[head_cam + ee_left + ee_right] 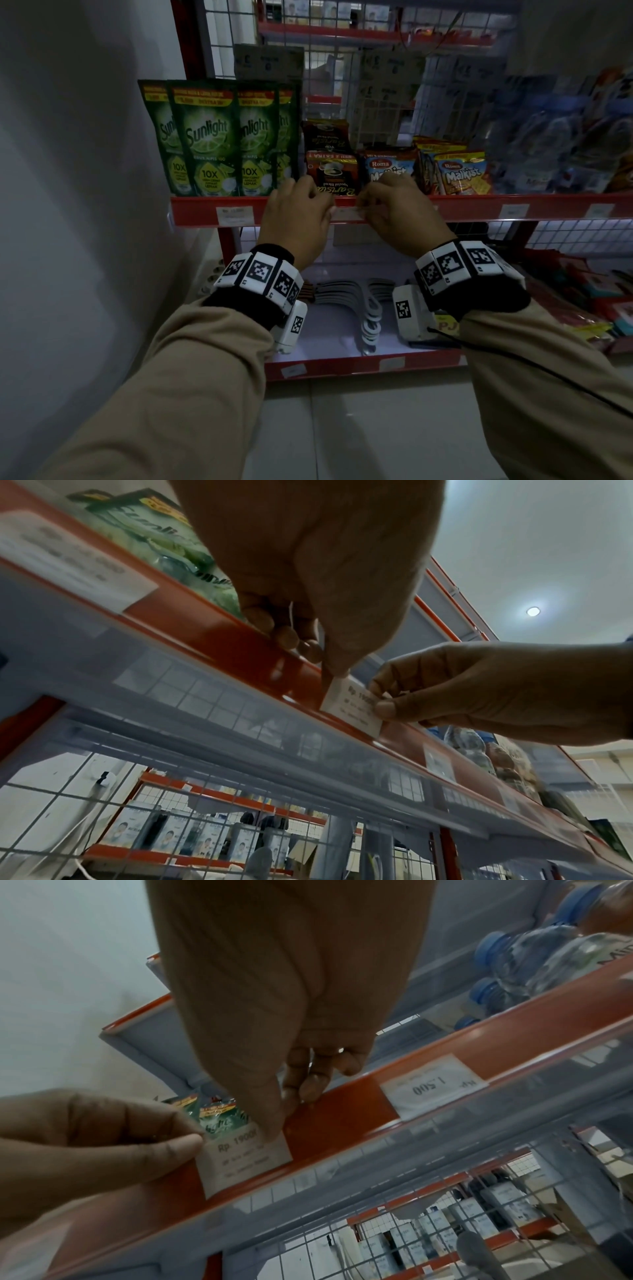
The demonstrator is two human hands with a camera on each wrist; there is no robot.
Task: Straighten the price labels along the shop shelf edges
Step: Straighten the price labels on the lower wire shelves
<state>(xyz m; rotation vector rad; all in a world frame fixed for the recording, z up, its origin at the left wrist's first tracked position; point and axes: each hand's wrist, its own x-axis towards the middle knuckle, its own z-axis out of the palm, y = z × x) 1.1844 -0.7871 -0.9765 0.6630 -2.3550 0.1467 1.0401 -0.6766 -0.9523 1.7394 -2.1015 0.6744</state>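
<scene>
Red-edged shop shelving (462,207) is standing against a white wall, backed by wire mesh. On the shelf edge, a white price label (245,1156) reading "Rp. 1900…" is sitting slightly tilted in the strip, below an upside-down brown coffee pack (334,174); its smaller lines are too blurred to read. Both hands are meeting at this label. The left hand (296,219) is pinching the label's left end between thumb and curled fingers (310,647). The right hand (399,212) is pinching the label's right end, thumb (387,708) pressing on its face, as the left wrist view shows. Left of the label, green Sunlight pouches (210,137) marked "10X" are standing upright on the shelf, with a second label (234,215) on the edge beneath them. Right of the label, Roma Malkist cracker packs (462,174) are standing, and beyond them blue-capped water bottles (520,953). In the right wrist view another label (433,1085) reading "Rp. 1.500" is appearing inverted on the edge, right of the held one. Tan sleeves (191,394) and marker-printed wristbands (263,274) are covering the forearms.
</scene>
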